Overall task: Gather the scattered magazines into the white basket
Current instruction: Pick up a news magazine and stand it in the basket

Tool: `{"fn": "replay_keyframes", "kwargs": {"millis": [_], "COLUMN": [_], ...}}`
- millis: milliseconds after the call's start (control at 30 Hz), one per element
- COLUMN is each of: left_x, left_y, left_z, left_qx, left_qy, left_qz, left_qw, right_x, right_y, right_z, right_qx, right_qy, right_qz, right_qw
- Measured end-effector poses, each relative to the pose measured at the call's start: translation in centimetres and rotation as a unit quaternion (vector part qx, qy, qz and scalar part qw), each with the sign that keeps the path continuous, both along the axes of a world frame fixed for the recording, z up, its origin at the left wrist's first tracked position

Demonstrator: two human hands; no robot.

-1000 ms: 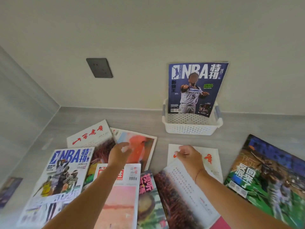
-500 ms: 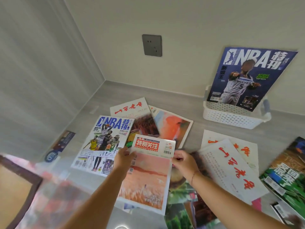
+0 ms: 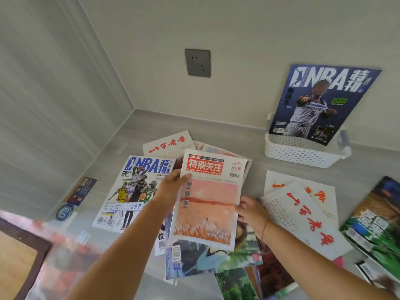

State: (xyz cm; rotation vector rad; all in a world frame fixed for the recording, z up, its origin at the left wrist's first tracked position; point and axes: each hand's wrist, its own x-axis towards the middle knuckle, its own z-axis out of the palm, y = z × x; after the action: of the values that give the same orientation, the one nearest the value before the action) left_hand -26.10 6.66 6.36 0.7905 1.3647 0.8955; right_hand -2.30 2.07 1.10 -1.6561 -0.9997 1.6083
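Note:
My left hand (image 3: 171,187) grips the left edge of a magazine with a red title box and an orange cover (image 3: 208,204), lifted off the pile. My right hand (image 3: 252,211) touches that magazine's right edge. The white basket (image 3: 303,153) stands against the back wall at the right, with a blue NBA magazine (image 3: 322,102) upright in it. On the grey surface lie a second NBA magazine (image 3: 134,191), white magazines with red script (image 3: 303,213) and a green-covered magazine (image 3: 376,230).
A grey wall socket (image 3: 198,62) sits on the back wall. The left wall meets the surface in a corner. A small dark card (image 3: 81,191) and a round blue badge (image 3: 65,212) lie by the left wall. More magazines (image 3: 216,259) overlap under my forearms.
Both hands took hold of the orange-cover magazine and raised it off the pile. The view swung left, then nearer to the surface.

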Motion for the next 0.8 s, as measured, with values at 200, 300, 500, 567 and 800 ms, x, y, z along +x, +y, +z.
{"fn": "replay_keyframes", "kwargs": {"millis": [200,300,500,567,800], "left_x": [4.6,7.4,15.4,18.4,26.5], "left_y": [3.8,5.0,11.2,13.7,20.0], "left_z": [2.0,1.8,4.8,6.9,10.8], "left_qx": [-0.001,-0.037,0.071,0.116,0.185], "left_qy": [0.016,0.028,0.067,0.065,0.050], "left_qz": [-0.038,-0.067,-0.088,-0.097,-0.077], "left_qw": [0.999,0.997,0.991,0.986,0.978], "right_x": [5.5,9.4,17.2,19.9,26.1], "right_y": [2.1,3.8,8.8,10.8,16.3], "right_z": [2.8,4.7,9.7,11.8,16.1], "right_qx": [0.077,0.117,0.184,0.209,0.235], "right_qy": [-0.015,-0.039,-0.069,-0.083,-0.163], "right_qz": [-0.101,-0.140,-0.206,-0.229,-0.287], "right_qw": [0.992,0.982,0.959,0.947,0.914]}}
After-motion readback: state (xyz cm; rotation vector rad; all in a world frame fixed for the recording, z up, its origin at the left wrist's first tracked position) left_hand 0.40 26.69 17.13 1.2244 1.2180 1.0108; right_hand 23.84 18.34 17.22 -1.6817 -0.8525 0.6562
